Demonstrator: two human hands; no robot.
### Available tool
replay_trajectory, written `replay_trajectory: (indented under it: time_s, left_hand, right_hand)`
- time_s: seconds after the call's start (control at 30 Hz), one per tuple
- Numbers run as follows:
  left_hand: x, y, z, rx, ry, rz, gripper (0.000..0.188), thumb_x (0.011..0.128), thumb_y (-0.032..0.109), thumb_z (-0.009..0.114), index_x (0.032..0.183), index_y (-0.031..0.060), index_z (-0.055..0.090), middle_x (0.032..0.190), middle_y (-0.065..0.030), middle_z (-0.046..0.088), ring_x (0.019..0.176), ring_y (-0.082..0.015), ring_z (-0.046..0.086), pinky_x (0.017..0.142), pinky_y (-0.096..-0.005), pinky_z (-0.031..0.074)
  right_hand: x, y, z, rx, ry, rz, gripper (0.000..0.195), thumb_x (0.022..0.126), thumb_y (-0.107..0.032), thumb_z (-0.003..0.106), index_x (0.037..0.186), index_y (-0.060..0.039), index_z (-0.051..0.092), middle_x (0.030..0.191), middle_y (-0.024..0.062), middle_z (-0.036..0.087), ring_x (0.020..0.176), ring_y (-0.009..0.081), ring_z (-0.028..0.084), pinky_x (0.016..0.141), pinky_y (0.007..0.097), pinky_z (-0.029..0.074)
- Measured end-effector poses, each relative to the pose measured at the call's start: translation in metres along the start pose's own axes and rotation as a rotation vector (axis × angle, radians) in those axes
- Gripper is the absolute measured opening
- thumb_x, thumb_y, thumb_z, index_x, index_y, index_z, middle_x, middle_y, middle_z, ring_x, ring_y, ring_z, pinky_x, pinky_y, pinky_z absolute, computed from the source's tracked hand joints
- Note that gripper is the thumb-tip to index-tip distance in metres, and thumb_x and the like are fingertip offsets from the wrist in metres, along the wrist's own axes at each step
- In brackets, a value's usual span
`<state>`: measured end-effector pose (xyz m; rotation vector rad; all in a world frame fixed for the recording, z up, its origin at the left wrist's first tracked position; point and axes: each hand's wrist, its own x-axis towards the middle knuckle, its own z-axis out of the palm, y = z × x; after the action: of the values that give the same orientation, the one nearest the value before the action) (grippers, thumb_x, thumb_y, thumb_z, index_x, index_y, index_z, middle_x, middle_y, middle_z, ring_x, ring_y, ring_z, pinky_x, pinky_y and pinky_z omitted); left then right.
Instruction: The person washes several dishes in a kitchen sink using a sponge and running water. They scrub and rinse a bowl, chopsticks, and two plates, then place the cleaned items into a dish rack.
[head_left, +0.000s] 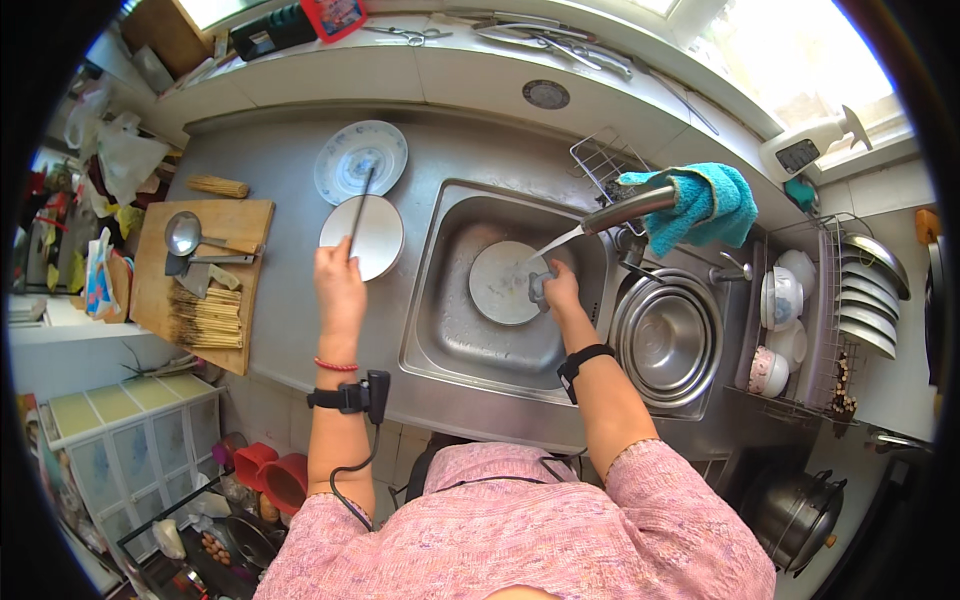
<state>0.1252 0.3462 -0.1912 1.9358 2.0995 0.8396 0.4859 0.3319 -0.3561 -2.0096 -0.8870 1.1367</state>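
My left hand (340, 281) grips a thin dark stick, perhaps chopsticks (364, 202), above a white round dish (371, 236) on the steel counter. Behind that dish lies a blue-patterned white plate (337, 161), partly overlapped by it. Over the sink (480, 352), my right hand (564, 289) holds a crumpled grey cloth or scrubber (538, 291) at the right edge of a white plate (499, 289). This plate rests in the basin, with small bits on its surface. Water runs from the metal faucet (630, 208) toward it.
A teal towel (701, 206) hangs over the faucet. Nested steel bowls (664, 337) stand right of the sink, near a dish rack (814, 262) of bowls and plates. A wooden cutting board (157, 259) at left bears a ladle (184, 232) and a bamboo mat or sticks (214, 319).
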Motion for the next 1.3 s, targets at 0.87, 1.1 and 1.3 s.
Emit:
replay_trajectory:
  time_s: [0.87, 1.1, 1.3]
  left_hand:
    - [-0.077, 0.037, 0.299, -0.349, -0.579, -1.087, 0.053, 0.079, -0.004, 0.058, 0.129, -0.0121, 0.045, 0.130, -0.0295, 0.053, 0.120, -0.0425, 0.056, 0.102, -0.0435, 0.045]
    - [-0.105, -0.012, 0.350, -0.655, -0.777, -1.294, 0.046, 0.079, -0.010, 0.054, 0.125, -0.0035, 0.054, 0.116, -0.0267, 0.062, 0.101, -0.0369, 0.065, 0.080, -0.0440, 0.058]
    - [-0.069, 0.019, 0.296, -0.815, -1.034, -1.283, 0.048, 0.076, -0.020, 0.051, 0.120, -0.0009, 0.048, 0.107, -0.0187, 0.060, 0.086, -0.0337, 0.067, 0.068, -0.0511, 0.061]
  right_hand:
    - [0.020, 0.077, 0.030, -0.865, -0.276, -0.184, 0.035, 0.076, -0.019, 0.069, 0.108, -0.0054, 0.071, 0.114, 0.0219, 0.060, 0.105, 0.0370, 0.062, 0.092, 0.0449, 0.051]
    - [0.017, 0.081, 0.035, -0.602, -0.181, -0.076, 0.047, 0.074, -0.013, 0.069, 0.121, -0.0042, 0.065, 0.129, 0.0242, 0.053, 0.114, 0.0416, 0.056, 0.100, 0.0446, 0.046]
    - [0.048, 0.088, 0.036, -0.458, 0.008, -0.163, 0.056, 0.072, -0.010, 0.071, 0.126, 0.0010, 0.059, 0.136, 0.0264, 0.049, 0.124, 0.0415, 0.050, 0.103, 0.0451, 0.043]
